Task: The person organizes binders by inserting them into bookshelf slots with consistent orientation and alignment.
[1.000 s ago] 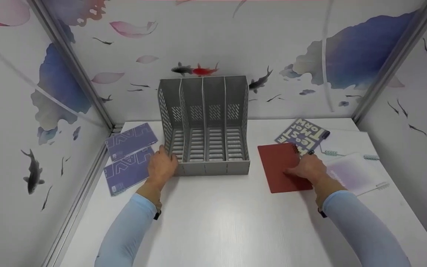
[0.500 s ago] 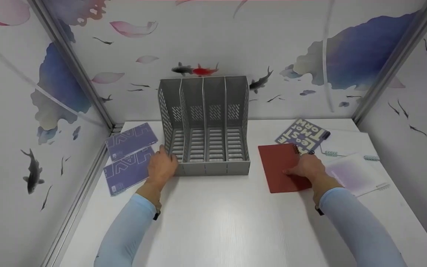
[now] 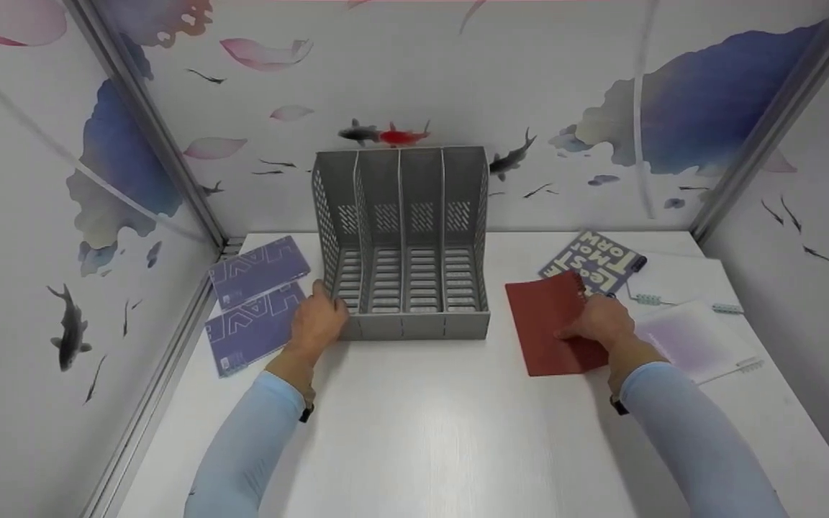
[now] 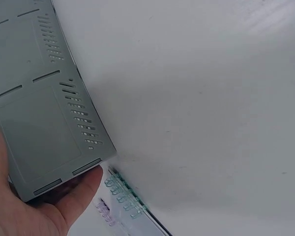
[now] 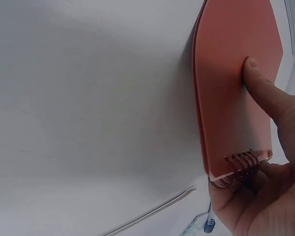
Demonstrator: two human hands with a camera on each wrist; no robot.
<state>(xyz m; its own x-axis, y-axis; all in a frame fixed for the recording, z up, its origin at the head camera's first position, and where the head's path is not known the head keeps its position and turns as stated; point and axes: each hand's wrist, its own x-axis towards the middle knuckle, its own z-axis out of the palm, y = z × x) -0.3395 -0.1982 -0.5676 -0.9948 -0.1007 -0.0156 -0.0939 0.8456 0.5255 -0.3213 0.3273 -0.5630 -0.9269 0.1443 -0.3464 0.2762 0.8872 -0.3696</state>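
Observation:
A grey file rack [image 3: 418, 327] with several upright slots stands at the back middle of the table. My left hand [image 3: 317, 320] grips its front left corner; in the left wrist view the thumb and fingers lie around the edge of the rack [image 4: 44, 132]. To the right, my right hand [image 3: 605, 324] holds a red spiral notebook [image 3: 540, 327] by its ringed edge. In the right wrist view the thumb presses on the cover of the notebook [image 5: 231, 98] while the fingers are under the rings, partly hidden. The notebook's ringed side is tilted up, and its cover bends slightly.
Two purple-blue notebooks [image 3: 252, 327] lie left of the rack. At the right lie a dark notebook with pale lettering [image 3: 594, 259], a white ringed notebook [image 3: 681, 277] and a pale purple one [image 3: 699, 338]. Printed walls [image 3: 414, 72] enclose the white table [image 3: 414, 432].
The red notebook's ringed side has risen slightly and its cover has bent under my right hand. My left hand stays on the rack. The head view has shifted a little.

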